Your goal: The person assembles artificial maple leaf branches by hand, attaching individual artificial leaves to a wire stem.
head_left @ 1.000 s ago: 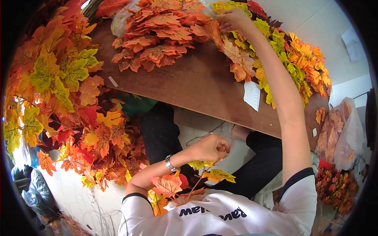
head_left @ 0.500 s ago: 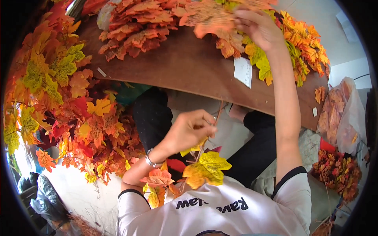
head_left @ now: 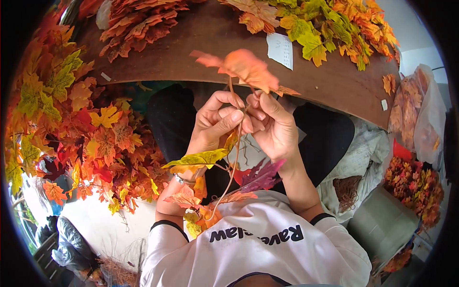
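Note:
In front of my chest, both hands meet at the upper end of an artificial leaf garland (head_left: 237, 152) on a thin brown stem. My left hand (head_left: 215, 122) is closed, pinching that stem between thumb and fingers. Just beside it, my right hand (head_left: 277, 124) pinches the base of an orange artificial leaf (head_left: 251, 69), which spreads above the fingertips, slightly blurred. Whether leaf and stem are joined is hidden by the fingers. Below, the garland carries a yellow-green leaf (head_left: 198, 159), a purple leaf (head_left: 263, 177) and orange leaves (head_left: 186, 196) that hang against my shirt.
A brown table (head_left: 205, 52) lies ahead, bearing a stack of orange leaves (head_left: 143, 24), yellow-green leaves (head_left: 311, 40) and a paper slip (head_left: 280, 50). Finished-looking foliage (head_left: 105, 143) crowds the left. A plastic bag of leaves (head_left: 413, 115) and a grey bin (head_left: 382, 225) stand right.
My right hand has come down from the leaves on the table, bringing an orange leaf to my left hand. My left hand has risen slightly with the garland, which has turned.

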`<state>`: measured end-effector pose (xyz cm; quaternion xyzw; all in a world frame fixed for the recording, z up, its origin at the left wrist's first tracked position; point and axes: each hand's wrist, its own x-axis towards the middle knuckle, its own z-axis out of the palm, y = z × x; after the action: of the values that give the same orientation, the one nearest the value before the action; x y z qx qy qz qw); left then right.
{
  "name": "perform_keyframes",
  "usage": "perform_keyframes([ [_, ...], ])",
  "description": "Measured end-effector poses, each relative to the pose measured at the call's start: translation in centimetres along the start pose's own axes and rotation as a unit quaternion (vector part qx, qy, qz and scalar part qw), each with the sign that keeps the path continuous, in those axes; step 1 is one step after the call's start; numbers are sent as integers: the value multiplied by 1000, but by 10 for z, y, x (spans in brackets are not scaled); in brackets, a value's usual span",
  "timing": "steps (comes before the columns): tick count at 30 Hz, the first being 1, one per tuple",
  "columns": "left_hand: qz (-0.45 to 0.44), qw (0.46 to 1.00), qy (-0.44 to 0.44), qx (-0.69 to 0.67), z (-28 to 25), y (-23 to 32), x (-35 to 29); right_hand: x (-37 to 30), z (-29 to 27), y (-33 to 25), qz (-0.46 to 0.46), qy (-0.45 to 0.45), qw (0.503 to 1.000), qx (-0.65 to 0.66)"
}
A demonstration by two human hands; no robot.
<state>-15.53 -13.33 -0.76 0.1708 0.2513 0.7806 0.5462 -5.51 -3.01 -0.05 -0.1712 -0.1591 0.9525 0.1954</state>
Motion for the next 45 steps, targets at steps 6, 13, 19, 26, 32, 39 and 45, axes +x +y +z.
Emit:
perform_keyframes([
  [6, 18, 1000, 6, 21, 9, -8, -4, -13, 9, -3, -4, -4, 997, -76],
  [13, 10, 997, 23, 75, 7, -6, -7, -15, 8, 4, -19, -8, 998, -58],
  [19, 30, 995, 46, 85, 8, -11, -5, -14, -1, 8, -66, -10, 991, -120],
  [26, 51, 990, 40, 124, 8, -10, -1, -11, -6, 9, 1, -7, 999, -53],
  [32, 64, 985, 48, 154, 10, -10, -3, -11, -8, 12, -24, -38, 998, -52],
  [39, 43, 987, 56, 147, 12, -6, -2, -10, -17, 15, -7, -35, 997, -69],
  [45, 9, 985, 33, 167, 10, 1, -6, -12, -20, 6, 20, -85, 991, -103],
])
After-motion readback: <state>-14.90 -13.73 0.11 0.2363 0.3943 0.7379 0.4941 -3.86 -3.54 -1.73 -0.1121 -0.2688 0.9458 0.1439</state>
